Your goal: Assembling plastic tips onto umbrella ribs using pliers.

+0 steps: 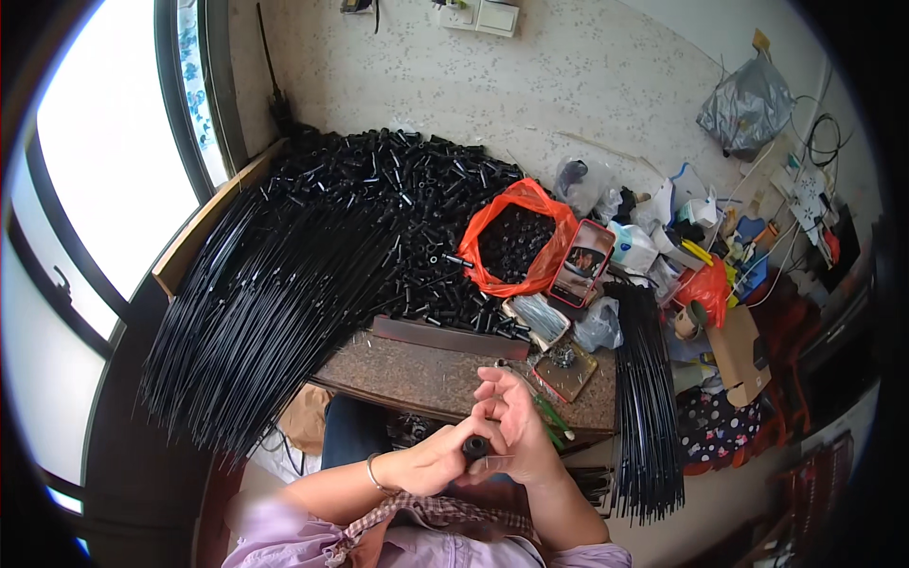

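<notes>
My left hand, with a bracelet at its wrist, is closed around a short black tubular piece whose round hollow end faces up. My right hand is close against it on the other side, fingers loosely curved and apart, palm toward the piece. A thin pale line, perhaps a wire, shows between the piece and the right palm. Both hands are over my lap, just in front of the brown speckled table. The underside of the grip is hidden.
Black tubular pieces are heaped at the back. Long black rods overhang on the left, more rods on the right. An orange-red bag of small black parts, a phone, a shallow tray and clutter stand to the right.
</notes>
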Tool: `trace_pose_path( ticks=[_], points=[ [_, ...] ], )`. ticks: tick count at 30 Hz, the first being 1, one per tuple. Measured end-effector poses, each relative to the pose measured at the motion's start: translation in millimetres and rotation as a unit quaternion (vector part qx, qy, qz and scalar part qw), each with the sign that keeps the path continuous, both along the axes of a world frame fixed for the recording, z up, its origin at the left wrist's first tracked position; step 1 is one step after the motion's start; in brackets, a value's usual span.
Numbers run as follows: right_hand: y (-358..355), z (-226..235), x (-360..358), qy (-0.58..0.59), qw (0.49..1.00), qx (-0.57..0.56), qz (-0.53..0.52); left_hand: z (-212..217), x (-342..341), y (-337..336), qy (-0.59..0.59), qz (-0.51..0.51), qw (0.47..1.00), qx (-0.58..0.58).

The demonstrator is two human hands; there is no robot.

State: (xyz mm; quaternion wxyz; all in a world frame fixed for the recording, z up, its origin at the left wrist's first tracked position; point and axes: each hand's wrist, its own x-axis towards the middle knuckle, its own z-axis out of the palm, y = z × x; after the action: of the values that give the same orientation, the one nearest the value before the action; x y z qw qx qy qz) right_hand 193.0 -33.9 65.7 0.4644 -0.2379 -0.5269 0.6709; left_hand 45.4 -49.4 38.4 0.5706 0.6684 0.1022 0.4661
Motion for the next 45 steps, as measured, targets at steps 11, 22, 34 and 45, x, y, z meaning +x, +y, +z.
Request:
trace_pose_path(
  ticks=[11,22,34,45],
  points=[
    [-13.2,26.6,7.3,-0.388,0.648,0.555,-0.348,1.1,4.6,-1.6,-0.081,0.137,0.972,-0.170],
    [-8.8,9.8,34.5,-0.257,0.854,0.436,-0.119,38.2,-8.5,8.6,0.010,0.270,0.962,-0.028],
    [8.2,-149.5,99.6,-0.503,0.836,0.155,-0.156,26.6,-4.3,25.5,0.038,0.070,0.997,0.022],
    [-35.1,14.4,51.5,-0.463,0.718,0.477,-0.204,26.2,-31.5,26.1,0.006,0.314,0.945,-0.096]
  ],
)
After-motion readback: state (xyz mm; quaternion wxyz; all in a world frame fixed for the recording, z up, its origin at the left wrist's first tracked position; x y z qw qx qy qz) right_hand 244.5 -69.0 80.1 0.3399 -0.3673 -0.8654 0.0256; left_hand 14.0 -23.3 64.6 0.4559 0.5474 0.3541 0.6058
